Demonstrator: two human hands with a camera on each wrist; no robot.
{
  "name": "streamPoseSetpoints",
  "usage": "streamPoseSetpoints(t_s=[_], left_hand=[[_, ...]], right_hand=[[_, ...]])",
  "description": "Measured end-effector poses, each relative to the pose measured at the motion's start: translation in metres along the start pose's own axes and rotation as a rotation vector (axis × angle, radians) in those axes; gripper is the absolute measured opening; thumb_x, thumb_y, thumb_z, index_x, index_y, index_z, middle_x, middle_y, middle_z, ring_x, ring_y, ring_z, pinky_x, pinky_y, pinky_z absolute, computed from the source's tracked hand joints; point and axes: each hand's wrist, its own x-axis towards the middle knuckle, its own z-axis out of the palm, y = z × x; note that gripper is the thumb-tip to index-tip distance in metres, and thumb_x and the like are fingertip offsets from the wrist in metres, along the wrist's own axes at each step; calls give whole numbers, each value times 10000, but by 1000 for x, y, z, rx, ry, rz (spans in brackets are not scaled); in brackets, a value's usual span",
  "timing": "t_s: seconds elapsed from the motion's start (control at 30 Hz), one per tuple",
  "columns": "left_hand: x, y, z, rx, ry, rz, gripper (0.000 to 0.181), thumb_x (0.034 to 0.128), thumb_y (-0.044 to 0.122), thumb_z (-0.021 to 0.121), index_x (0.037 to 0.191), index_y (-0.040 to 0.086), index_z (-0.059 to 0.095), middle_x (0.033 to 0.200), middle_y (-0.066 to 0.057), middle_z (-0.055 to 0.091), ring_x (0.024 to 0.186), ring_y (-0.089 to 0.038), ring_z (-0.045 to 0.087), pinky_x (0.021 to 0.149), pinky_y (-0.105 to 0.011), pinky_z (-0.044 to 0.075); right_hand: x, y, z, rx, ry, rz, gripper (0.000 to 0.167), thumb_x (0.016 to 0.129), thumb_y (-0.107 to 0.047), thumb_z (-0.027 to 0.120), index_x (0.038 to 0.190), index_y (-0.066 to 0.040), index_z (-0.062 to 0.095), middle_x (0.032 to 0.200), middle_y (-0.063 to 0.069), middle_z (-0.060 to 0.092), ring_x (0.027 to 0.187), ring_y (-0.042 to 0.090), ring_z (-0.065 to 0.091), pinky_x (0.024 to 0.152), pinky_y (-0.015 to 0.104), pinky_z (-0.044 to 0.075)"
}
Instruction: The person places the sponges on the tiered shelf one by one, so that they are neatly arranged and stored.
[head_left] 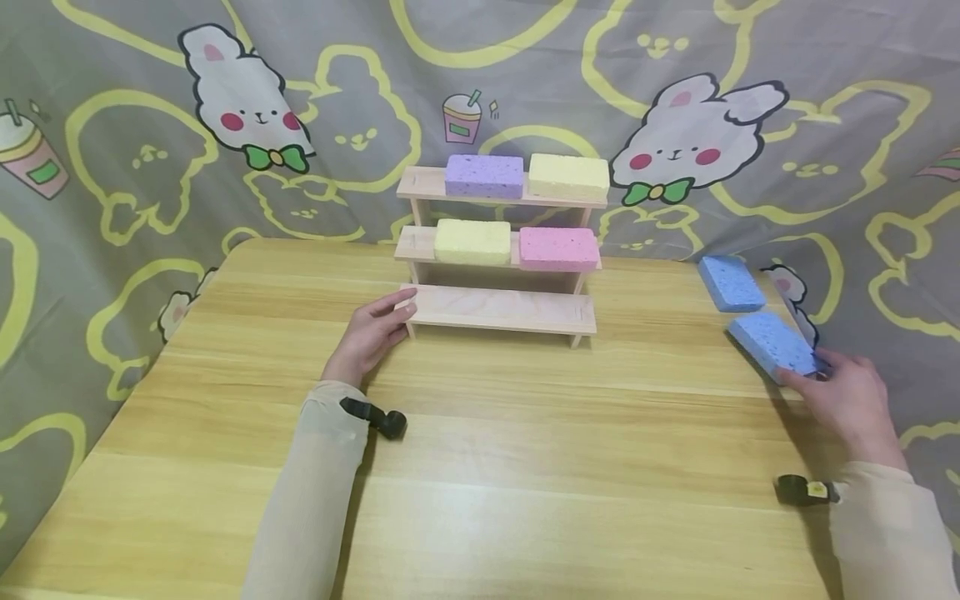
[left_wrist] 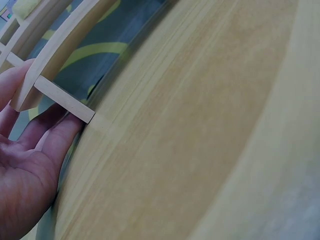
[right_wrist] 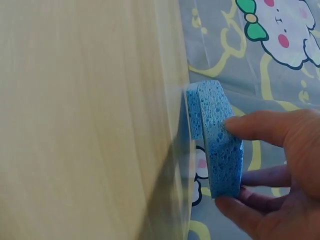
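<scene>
My left hand (head_left: 365, 337) grips the left end of the bottom step of a three-step wooden shelf (head_left: 498, 310). In the left wrist view, the thumb lies on the plank's end and the fingers are by the shelf leg (left_wrist: 65, 100). Over at the right, my right hand (head_left: 855, 402) pinches a blue sponge (head_left: 772, 340) between thumb and fingers. The right wrist view shows this sponge (right_wrist: 220, 142) tilted on edge, near the table edge. Just behind it, a second blue sponge (head_left: 731, 283) lies on the table.
On the top step sit a purple sponge (head_left: 483, 176) and a yellow sponge (head_left: 568, 177). The middle step bears another yellow sponge (head_left: 472, 242) and a pink sponge (head_left: 558, 248). A patterned grey curtain (head_left: 360, 92) hangs behind and beside the wooden table (head_left: 525, 467).
</scene>
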Motion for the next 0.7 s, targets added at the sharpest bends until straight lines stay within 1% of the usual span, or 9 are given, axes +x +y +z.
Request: streamPoseSetpoints(t_s=[0.17, 0.23, 0.47, 0.7], left_hand=[[0, 0, 0, -6, 1, -6, 489, 948, 132, 680, 1414, 82, 540, 1550, -40, 335, 1284, -295, 480, 1022, -362, 446], [0, 0, 1, -5, -6, -6, 496, 951, 130, 675, 1422, 75, 528, 1551, -43, 332, 1287, -295, 477, 1024, -364, 444], [1, -1, 1, -17, -10, 2, 491, 962, 115, 656, 1427, 51, 512, 1532, -56, 357, 1271, -297, 489, 1026, -374, 444], [0, 0, 1, -18, -8, 2, 491, 960, 115, 659, 1425, 53, 516, 1537, -44, 350, 1270, -299, 491, 1020, -373, 449]], right_hand=[[-1, -5, 3, 64, 17, -80, 741, 953, -333, 641, 1387, 194, 354, 1298, 463, 297, 1175, 644, 293, 936, 730, 264], [0, -6, 4, 90, 13, -97, 725, 952, -311, 646, 1390, 190, 357, 1315, 457, 289, 1184, 649, 293, 947, 732, 255], [0, -9, 6, 134, 31, -119, 705, 939, -306, 666, 1383, 171, 397, 1335, 419, 321, 1213, 629, 308, 981, 718, 242], [0, -15, 7, 175, 25, -129, 686, 942, -307, 665, 1389, 150, 415, 1371, 390, 333, 1247, 606, 314, 1040, 691, 215]])
